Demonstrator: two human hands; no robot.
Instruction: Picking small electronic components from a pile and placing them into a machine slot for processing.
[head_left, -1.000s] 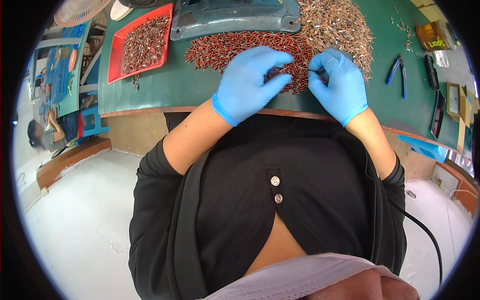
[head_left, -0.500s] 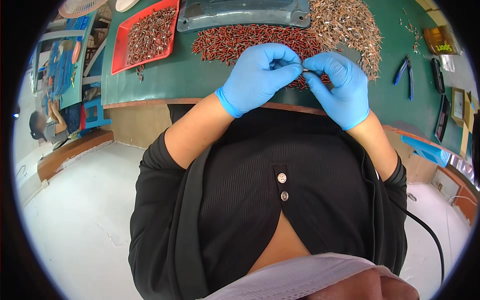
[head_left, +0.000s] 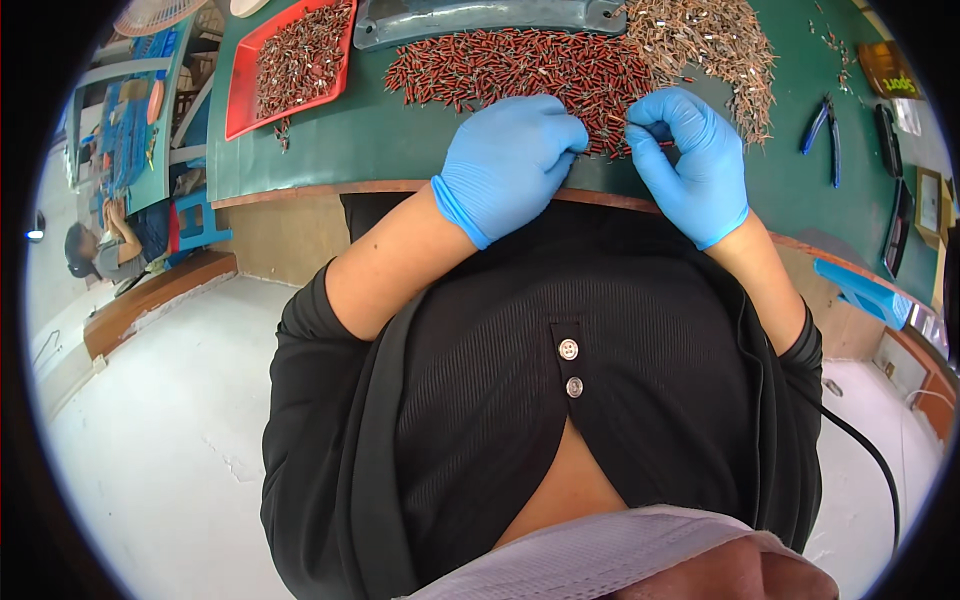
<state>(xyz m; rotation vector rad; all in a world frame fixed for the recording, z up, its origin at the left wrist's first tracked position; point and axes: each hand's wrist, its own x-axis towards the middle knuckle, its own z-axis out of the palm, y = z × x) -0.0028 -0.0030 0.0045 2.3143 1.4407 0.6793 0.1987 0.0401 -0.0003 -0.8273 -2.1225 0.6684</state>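
Both of my hands wear blue gloves and hover over the near edge of a pile of small dark-red parts with thin pale ends [head_left: 520, 65]. My left hand [head_left: 512, 162] is closed, its fingers bunched and pointing right; what they hold, if anything, is hidden. To its right, my right hand [head_left: 696, 165] is closed in a pinch, thumb and forefinger facing the left hand. Whatever sits between those fingertips is too small to make out. A gap separates the two hands, with red parts showing in it.
A heap of tan, wiry pieces [head_left: 705, 45] lies at the far right of the red pile. At left sits a red tray [head_left: 238, 112] of similar small parts. Behind is a grey plastic tray [head_left: 480, 24]. Blue-handled pliers [head_left: 820, 128] lie right. Another person [head_left: 110, 245] sits far left.
My hands, whose fingertips met before, have moved apart. The left hand has turned and come slightly nearer to me; the right has shifted a little right. The whole view has moved slightly.
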